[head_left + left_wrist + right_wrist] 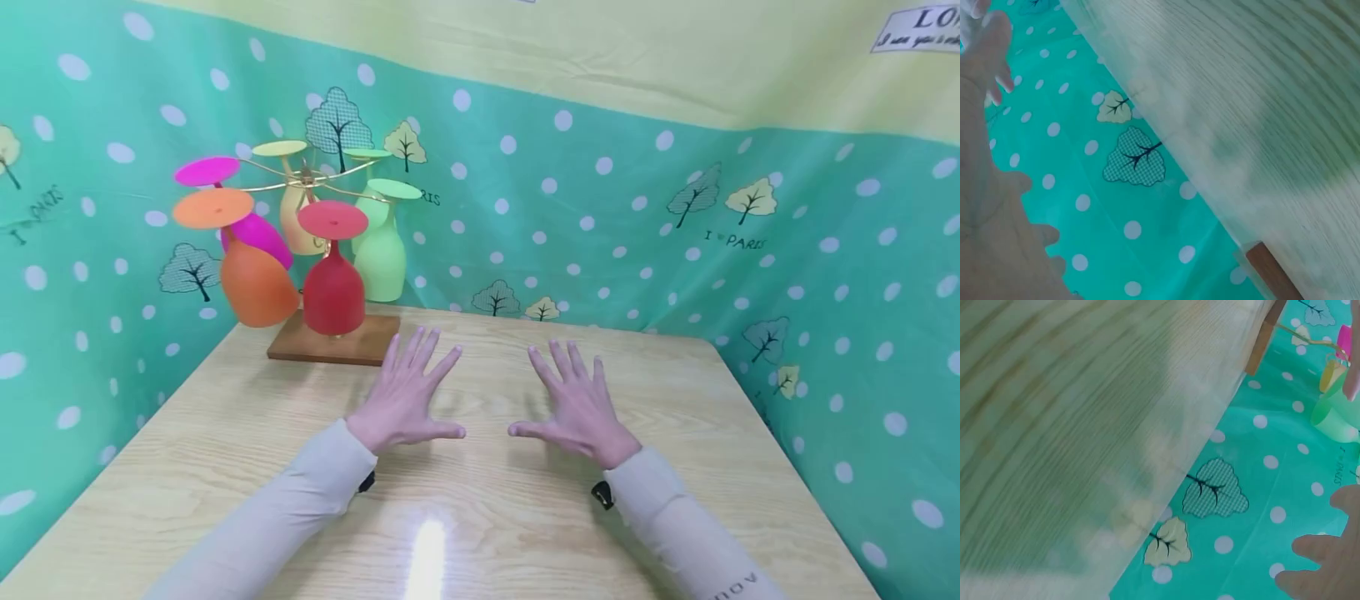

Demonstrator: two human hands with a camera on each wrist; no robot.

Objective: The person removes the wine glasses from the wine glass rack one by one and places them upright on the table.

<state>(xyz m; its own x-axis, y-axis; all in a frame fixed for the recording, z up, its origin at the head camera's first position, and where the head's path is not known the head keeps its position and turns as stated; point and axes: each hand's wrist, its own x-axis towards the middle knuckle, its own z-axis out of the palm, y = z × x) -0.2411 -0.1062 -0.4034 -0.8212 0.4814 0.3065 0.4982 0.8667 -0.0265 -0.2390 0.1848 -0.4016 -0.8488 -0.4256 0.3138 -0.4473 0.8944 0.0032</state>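
Both of my hands are spread with fingers and thumbs apart, palms down over the table, holding nothing. The left hand (405,396) is nearest to a wooden base (375,342), its fingertips overlapping the base's right end in the head view. To the right is the right hand (581,412), its thumb pointing toward the left one. Above the base, a rack with gold wire arms (345,173) carries colored goblets upside down: a red goblet (333,292) and an orange goblet (258,283) in front, a magenta goblet (258,237), a yellow goblet (296,221) and green goblets (382,262) behind.
The light wood table (495,500) has a bright reflection near its front. A teal dotted curtain (540,225) with printed trees encloses the back and both sides. Dark wrist devices show under the cuffs, one a black piece (602,494) by the right sleeve.
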